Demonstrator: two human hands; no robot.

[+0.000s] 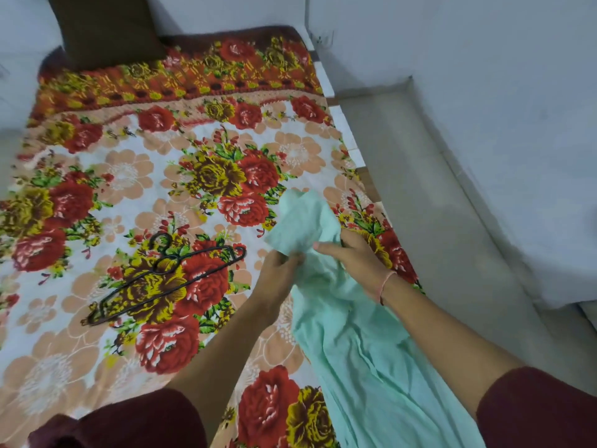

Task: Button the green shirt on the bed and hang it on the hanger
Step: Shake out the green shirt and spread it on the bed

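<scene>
Fingers [292, 257] of left hand [277, 273] and right hand [355, 257] clamp the green shirt [349, 334], lying right of the hanger [161, 268] on the bed [129, 176].

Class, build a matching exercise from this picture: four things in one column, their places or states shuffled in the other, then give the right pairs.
Things
1 hanger
2 green shirt
3 brown cushion
4 thread band

Places or states
A at the bed's far end, against the wall
B gripped by left hand and right hand
C round a wrist
D lying flat on the floral bedsheet, untouched

Pairs: 1-D, 2-B, 3-A, 4-C
</scene>
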